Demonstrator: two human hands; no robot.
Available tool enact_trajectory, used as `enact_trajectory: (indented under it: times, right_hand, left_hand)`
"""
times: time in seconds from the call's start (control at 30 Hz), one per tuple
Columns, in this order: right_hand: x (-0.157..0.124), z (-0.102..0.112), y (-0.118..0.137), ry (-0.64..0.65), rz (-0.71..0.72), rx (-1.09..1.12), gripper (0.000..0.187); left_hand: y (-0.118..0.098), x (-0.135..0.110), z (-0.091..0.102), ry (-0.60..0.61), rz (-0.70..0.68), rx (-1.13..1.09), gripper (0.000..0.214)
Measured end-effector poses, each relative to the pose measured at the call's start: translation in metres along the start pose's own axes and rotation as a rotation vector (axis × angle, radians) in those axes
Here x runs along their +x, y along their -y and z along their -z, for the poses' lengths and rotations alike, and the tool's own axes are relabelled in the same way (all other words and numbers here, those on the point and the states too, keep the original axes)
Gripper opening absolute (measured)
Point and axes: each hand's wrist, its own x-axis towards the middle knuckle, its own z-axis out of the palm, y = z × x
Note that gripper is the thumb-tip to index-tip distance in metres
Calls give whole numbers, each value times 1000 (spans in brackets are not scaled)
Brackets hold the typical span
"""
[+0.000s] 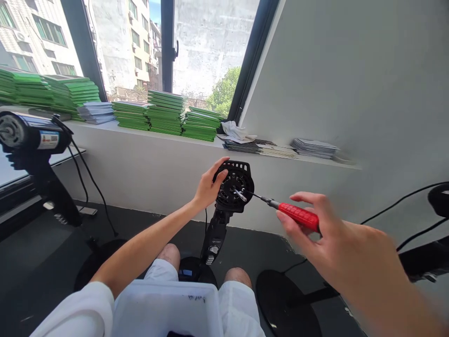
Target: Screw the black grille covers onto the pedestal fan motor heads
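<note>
A black round fan motor housing (229,199) with slots and a metal shaft (240,194) faces me on top of a black stand (213,238). Gripping its upper left edge is my left hand (209,185), with the thumb on the front and the other fingers over the rim, partly hidden. My right hand (326,229) is closed around the red handle of a screwdriver (298,214). The thin blade points left, its tip at the right part of the housing. Whether the tip sits in a screw is too small to tell.
A white plastic bin (168,299) rests on my lap. Another motor on a stand (35,140) is at the left, and a round black base (287,304) lies at the right. Green stacks (166,112), paper stacks (314,147) and a white cloth (236,132) line the windowsill.
</note>
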Motion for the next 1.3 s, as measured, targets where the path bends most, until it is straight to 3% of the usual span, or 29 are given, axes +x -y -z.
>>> enact_trajectory:
  times: [0.07, 0.2, 0.3, 0.6, 0.67, 0.8, 0.9, 1.0, 1.13, 1.23, 1.3]
  right_hand:
    - [1, 0, -1, 7, 22, 52, 45]
    - [4, 0, -3, -13, -11, -103, 43]
    - [4, -3, -6, 2, -22, 20, 40]
    - [0, -11, -12, 82, -154, 27, 52]
    - [0, -11, -13, 64, -147, -24, 53]
    - [2, -8, -13, 78, -94, 140, 50]
    - [3, -5, -11, 73, -89, -10, 52]
    - [5, -3, -10, 95, -52, 24, 58]
    - [4, -6, -13, 135, -189, -3, 64]
    - [1, -11, -16, 207, -209, 206, 63]
    - [1, -13, -16, 175, -206, 226, 63]
  left_hand:
    - [0, -1, 0, -7, 2, 8, 58]
    - [1, -1, 0, -20, -14, 14, 57]
    - [1, 0, -1, -20, -18, 12, 58]
    - [2, 1, -1, -30, -20, 15, 57]
    - [2, 0, -1, -32, -19, 19, 56]
    - [3, 0, -2, -37, -19, 21, 55]
    - [4, 0, -1, -31, -17, 20, 56]
    - [4, -1, 0, -31, -12, 22, 58]
    - [3, -1, 0, -33, -6, 44, 58]
    - [4, -1, 0, -26, -18, 54, 57]
    - [4, -1, 0, -31, -21, 50, 57]
